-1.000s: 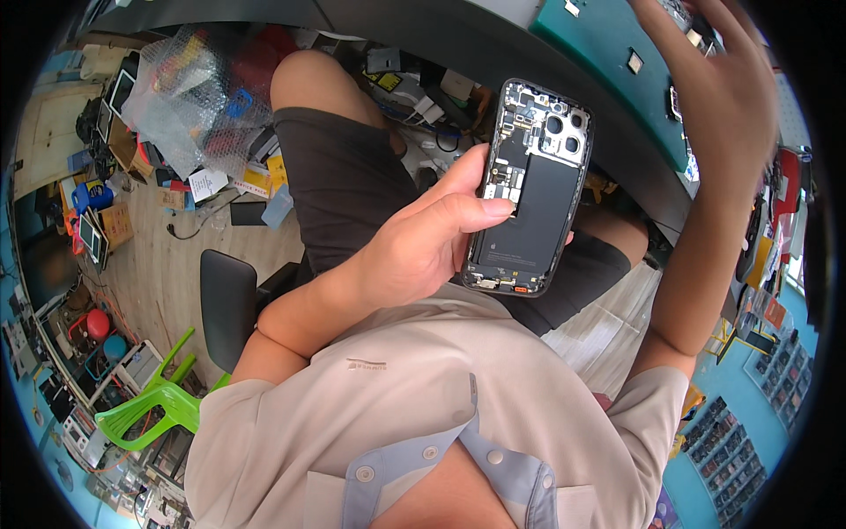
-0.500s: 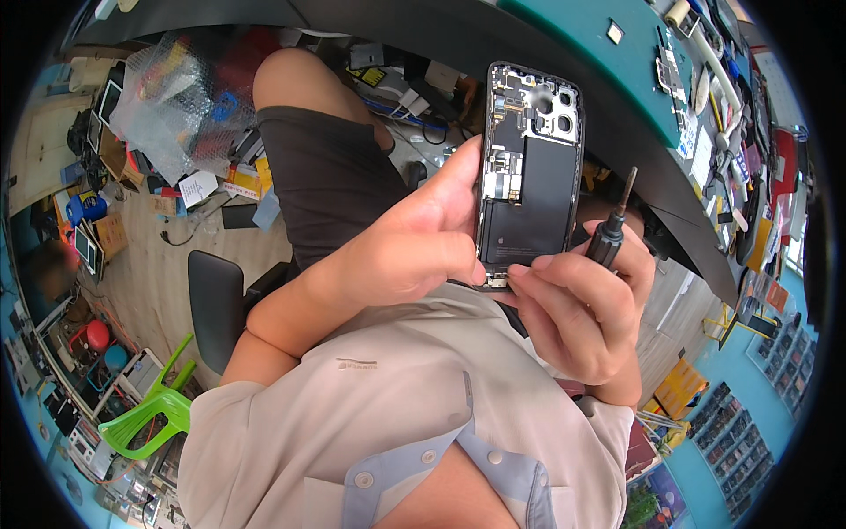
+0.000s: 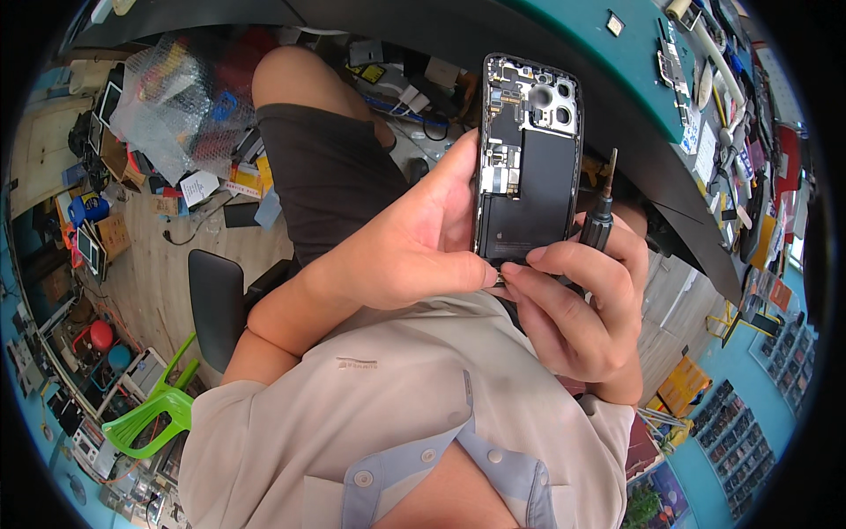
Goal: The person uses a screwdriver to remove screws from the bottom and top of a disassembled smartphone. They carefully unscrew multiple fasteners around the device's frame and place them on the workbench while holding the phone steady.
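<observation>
One phone (image 3: 545,185) runs lengthwise up the upper centre, left hand (image 3: 414,240) gripping its left edge, right hand (image 3: 592,304), holding a screwdriver (image 3: 600,219), fingertips bunched at the phone's lower end.

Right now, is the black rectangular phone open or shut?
Open: the black rectangular phone shows its flat black battery and silvery camera plate exposed.

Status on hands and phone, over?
Left hand holds opened phone. Right hand holds screwdriver. Fingertips of both hands partly hide phone's lower end.
</observation>
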Demonstrator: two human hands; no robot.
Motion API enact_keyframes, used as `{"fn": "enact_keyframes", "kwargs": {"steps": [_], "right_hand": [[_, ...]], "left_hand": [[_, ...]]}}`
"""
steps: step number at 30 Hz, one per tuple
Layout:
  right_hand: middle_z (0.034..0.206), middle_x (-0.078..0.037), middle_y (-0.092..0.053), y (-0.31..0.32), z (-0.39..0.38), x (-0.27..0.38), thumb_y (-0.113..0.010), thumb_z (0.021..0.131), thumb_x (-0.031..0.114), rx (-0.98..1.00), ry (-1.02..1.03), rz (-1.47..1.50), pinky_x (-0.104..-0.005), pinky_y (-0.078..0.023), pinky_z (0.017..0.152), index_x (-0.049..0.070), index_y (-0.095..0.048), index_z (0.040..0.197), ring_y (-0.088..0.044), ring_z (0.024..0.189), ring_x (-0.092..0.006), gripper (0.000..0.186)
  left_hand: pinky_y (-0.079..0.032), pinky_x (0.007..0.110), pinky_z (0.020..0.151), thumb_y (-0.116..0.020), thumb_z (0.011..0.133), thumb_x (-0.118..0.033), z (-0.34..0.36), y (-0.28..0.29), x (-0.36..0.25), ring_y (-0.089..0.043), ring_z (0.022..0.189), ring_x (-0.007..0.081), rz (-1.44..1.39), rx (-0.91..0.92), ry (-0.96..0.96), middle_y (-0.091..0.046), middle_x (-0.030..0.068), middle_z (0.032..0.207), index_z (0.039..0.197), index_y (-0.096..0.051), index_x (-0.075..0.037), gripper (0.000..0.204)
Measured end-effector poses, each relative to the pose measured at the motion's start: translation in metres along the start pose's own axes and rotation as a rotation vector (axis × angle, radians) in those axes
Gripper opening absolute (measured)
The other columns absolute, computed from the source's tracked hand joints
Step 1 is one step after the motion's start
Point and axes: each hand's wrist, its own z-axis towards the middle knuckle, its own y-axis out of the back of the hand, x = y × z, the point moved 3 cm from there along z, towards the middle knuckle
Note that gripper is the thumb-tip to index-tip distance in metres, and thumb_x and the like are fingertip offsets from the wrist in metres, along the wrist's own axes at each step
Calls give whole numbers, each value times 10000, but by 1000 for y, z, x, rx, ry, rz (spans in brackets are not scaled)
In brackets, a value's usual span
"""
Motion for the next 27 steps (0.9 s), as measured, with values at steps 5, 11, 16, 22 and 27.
{"fn": "enact_keyframes", "kwargs": {"steps": [5,11,16,22,27], "right_hand": [[1139,-108,-697,0,0,-1,-850,566,17,11,-10,11,-473,-543,779,-32,-808,924,-596,971,-346,365],[1172,-112,-690,-2,-6,-2,-849,554,21,17,-6,24,-464,-537,789,-12,-811,940,-598,989,-349,389],[1196,-120,-687,0,-6,-5,-866,566,30,24,-87,49,-446,-526,823,36,-816,950,-605,1018,-351,388],[1201,-119,-686,2,-4,-2,-888,579,34,49,-124,-13,-453,-510,832,59,-805,958,-597,1020,-353,389],[1214,-124,-681,3,-1,-3,-895,592,52,94,-167,18,-462,-488,841,64,-791,951,-572,1030,-352,374]], "left_hand": [[-435,390,1189,-637,780,84,1,3,1,-518,1459,230,13,37,-23,-496,137,1578,1730,-76,-46,1110],[-384,423,1241,-529,782,169,-1,4,2,-448,1512,236,36,94,-31,-441,142,1601,1725,-31,-43,1087],[-371,424,1250,-507,789,188,-1,3,4,-418,1537,241,55,110,-51,-412,144,1629,1734,9,-50,1103],[-355,421,1256,-499,785,186,-2,3,4,-387,1557,245,71,138,-59,-378,147,1655,1737,29,-56,1116],[-349,414,1256,-485,776,180,-2,1,2,-371,1565,241,57,140,-42,-362,138,1664,1739,35,-58,1120]]}}
